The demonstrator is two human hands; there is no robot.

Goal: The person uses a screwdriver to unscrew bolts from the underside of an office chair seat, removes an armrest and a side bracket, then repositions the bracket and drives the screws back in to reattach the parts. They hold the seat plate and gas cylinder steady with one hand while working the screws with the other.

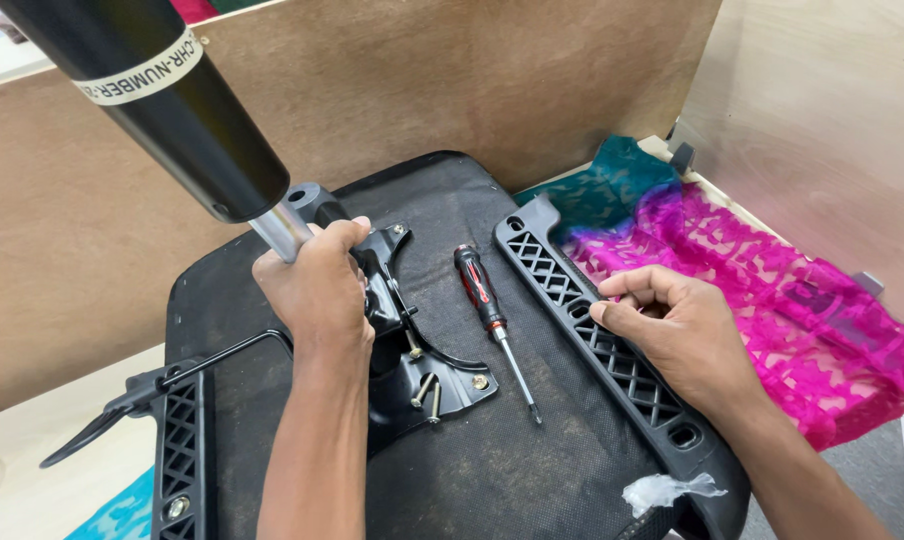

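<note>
The left hand (317, 290) was clenched around the chrome rod of the gas cylinder (172, 110), above the black mounting plate (427, 375) on the upturned seat base (492, 470). The right hand (677, 335) was rested, fingers (632, 285) loosely curled and holding nothing, on the latticed armrest bracket (592, 330). A red-black screwdriver (487, 310) lay between the hands.

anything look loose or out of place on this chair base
Yes. Two bolts lie loose on the black mechanism plate rather than seated in holes, and a crumpled scrap of clear plastic sits on the armrest bracket. The screwdriver lies unused on the seat underside.
</note>
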